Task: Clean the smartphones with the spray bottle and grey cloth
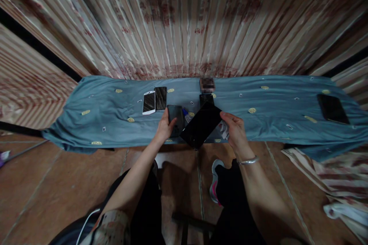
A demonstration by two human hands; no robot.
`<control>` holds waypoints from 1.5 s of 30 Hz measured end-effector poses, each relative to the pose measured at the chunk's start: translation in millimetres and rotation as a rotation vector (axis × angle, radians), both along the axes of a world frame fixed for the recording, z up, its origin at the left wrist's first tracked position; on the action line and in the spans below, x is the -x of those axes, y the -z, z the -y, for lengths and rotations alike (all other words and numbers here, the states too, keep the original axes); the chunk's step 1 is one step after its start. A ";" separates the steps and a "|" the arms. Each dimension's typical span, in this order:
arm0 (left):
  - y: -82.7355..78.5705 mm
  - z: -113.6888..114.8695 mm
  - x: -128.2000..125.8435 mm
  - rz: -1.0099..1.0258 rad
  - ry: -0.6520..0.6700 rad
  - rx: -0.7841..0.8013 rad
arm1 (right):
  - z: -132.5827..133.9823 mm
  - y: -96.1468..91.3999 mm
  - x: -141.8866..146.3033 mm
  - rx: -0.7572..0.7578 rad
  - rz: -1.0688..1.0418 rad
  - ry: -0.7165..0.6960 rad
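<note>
My left hand (165,125) grips the left edge of a dark phone (176,116), its thumb on the near part. My right hand (234,128) pinches a corner of a larger-looking black glossy phone (202,124), tilted over the cloth with its surface dark. A crumpled white tissue or cloth (224,130) shows beneath the right fingers. Between the two phones lies a small blue and white item (187,115), partly hidden. Beyond the black phone rests another dark phone (206,99), its near end covered from view.
A white-framed phone (148,102) and a black phone (161,97) lie side by side at left. A blurred small box (207,85) sits at the back. Far right is a black tablet-like device (332,108). Blue patterned cloth (276,113) covers the bench before a striped curtain (184,38).
</note>
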State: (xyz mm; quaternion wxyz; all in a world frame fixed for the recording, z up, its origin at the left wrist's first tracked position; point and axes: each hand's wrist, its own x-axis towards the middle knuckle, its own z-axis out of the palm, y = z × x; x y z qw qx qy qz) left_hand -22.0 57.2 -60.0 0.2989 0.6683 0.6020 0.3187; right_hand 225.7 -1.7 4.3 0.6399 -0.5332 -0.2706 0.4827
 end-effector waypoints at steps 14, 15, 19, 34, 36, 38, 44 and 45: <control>-32.5 41.5 -21.6 0.500 0.063 0.087 | -1.9 1.5 5.5 -0.006 0.038 -0.017; -33.9 45.6 -24.2 0.631 0.051 0.183 | -1.9 2.2 6.0 -0.006 0.034 -0.027; -39.9 57.2 -29.6 1.035 -0.018 0.610 | -1.8 2.8 9.0 0.003 -0.017 -0.088; -57.1 88.7 -25.2 1.474 0.289 1.035 | -5.8 5.2 27.5 0.015 0.029 -0.253; -56.3 88.9 -24.3 1.452 0.263 1.002 | -8.8 6.2 26.8 -0.013 0.074 -0.173; -55.3 89.7 -24.1 1.421 0.240 0.992 | -12.8 6.2 25.0 -0.053 0.125 -0.053; -53.2 92.5 -29.6 1.301 0.161 0.944 | -18.6 3.4 25.1 -0.223 0.322 0.054; -53.2 93.0 -31.1 1.279 0.144 0.936 | -17.0 2.8 27.6 -0.270 0.426 0.044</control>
